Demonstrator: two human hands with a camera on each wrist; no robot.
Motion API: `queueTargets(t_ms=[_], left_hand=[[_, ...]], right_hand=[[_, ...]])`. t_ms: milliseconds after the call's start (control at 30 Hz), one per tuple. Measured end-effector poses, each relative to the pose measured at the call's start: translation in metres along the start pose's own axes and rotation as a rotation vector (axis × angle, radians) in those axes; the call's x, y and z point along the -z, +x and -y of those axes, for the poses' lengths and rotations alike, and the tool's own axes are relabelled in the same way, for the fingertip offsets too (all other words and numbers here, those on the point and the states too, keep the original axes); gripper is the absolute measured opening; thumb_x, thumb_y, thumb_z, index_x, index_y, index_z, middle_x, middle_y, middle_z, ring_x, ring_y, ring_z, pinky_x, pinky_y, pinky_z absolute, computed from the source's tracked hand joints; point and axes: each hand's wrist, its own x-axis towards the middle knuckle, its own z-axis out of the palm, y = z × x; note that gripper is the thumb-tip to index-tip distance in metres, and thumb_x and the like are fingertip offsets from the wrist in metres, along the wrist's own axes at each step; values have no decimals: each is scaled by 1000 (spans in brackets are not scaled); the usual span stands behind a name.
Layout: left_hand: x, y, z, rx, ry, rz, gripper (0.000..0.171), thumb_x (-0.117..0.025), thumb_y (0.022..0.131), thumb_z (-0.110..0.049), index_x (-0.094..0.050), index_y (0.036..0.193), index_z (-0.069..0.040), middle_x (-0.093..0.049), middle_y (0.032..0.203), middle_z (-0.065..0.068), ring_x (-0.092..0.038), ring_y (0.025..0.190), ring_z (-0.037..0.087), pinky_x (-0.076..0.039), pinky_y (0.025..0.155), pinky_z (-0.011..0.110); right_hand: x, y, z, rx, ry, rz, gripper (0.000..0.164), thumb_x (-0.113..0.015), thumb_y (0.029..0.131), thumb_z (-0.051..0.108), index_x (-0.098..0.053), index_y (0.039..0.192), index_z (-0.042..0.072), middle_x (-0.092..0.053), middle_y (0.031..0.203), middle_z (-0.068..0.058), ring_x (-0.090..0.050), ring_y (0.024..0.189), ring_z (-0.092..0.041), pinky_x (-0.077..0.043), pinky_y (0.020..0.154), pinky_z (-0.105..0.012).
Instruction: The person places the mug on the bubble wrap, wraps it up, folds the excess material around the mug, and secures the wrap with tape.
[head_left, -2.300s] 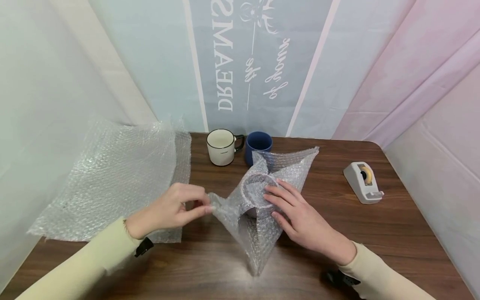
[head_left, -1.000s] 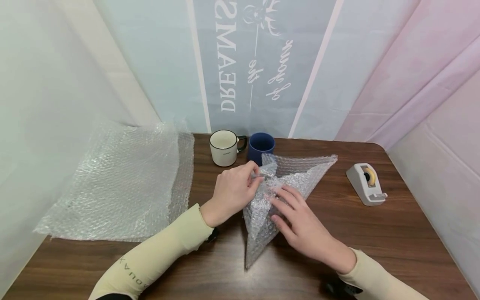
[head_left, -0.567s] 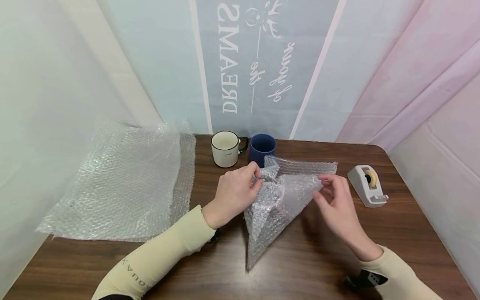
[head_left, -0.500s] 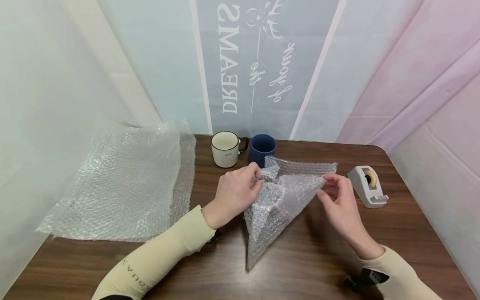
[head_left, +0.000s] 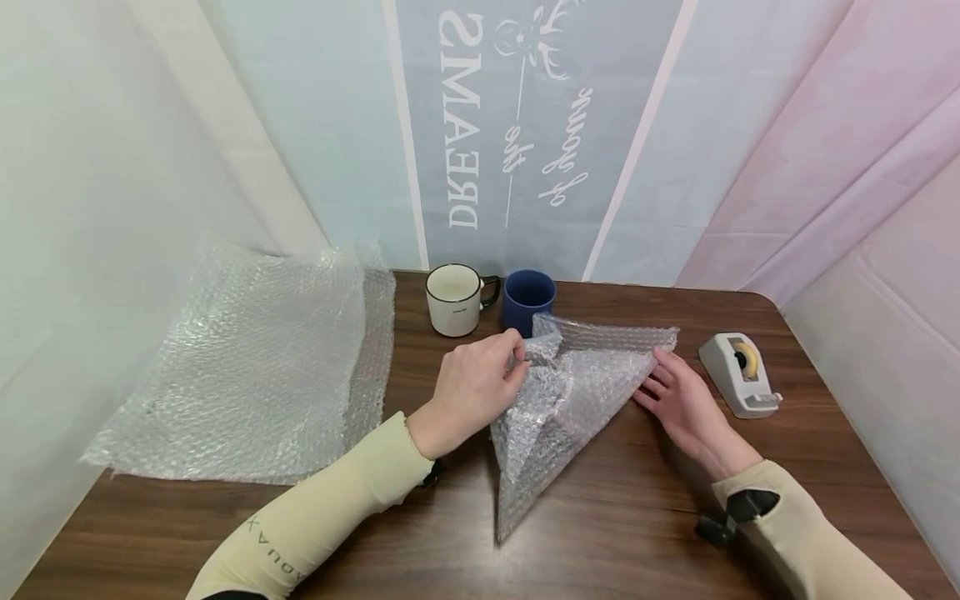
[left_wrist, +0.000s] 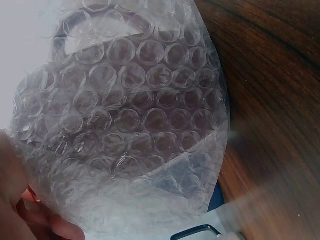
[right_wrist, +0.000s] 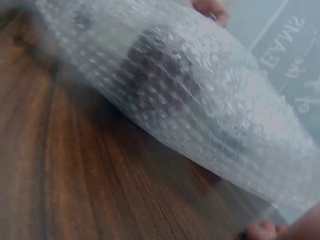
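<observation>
A sheet of clear bubble wrap [head_left: 577, 392] is folded over a mauve cup [right_wrist: 157, 80], which shows only dimly through the layers. My left hand [head_left: 476, 383] pinches the gathered wrap at its upper left side. In the left wrist view, the left fingers [left_wrist: 60, 227] lie at the edge of the wrap, and bubbles cover the cup's curved outline. My right hand [head_left: 693, 417] holds the right corner of the folded flap, thumb side at the tip and the other fingers lower along its edge. A pointed end of the wrap lies toward the front.
Behind the bundle stand a white mug [head_left: 453, 304] with a dark rim and a blue cup [head_left: 528, 296]. A tape dispenser [head_left: 738, 375] sits at the right. More bubble wrap sheets [head_left: 247, 367] lie at the left of the wooden table [head_left: 600, 533].
My left hand has brought its wrap corner over the cup and stayed there. My right hand has moved from the cup to the right corner and turned its palm upward.
</observation>
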Motion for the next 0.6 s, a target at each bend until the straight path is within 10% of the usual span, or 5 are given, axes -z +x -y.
queueTargets(t_ms=[200, 600], left_hand=[[0, 0, 2, -2, -7, 0, 16, -71, 90, -16, -57, 84, -19, -51, 65, -11, -43, 48, 5, -33, 40, 23], [-5, 1, 5, -104, -68, -149, 38, -74, 88, -17, -44, 64, -18, -38, 62, -9, -40, 54, 8, -34, 49, 24]], right_hand=[[3, 14, -8, 92, 273, 227, 36, -32, 110, 20, -24, 144, 12, -56, 128, -4, -57, 112, -16, -49, 92, -36], [-11, -16, -3, 193, 522, 491, 50, -12, 106, 2, -25, 153, 13, -44, 150, -18, -42, 138, -33, -40, 108, -46]])
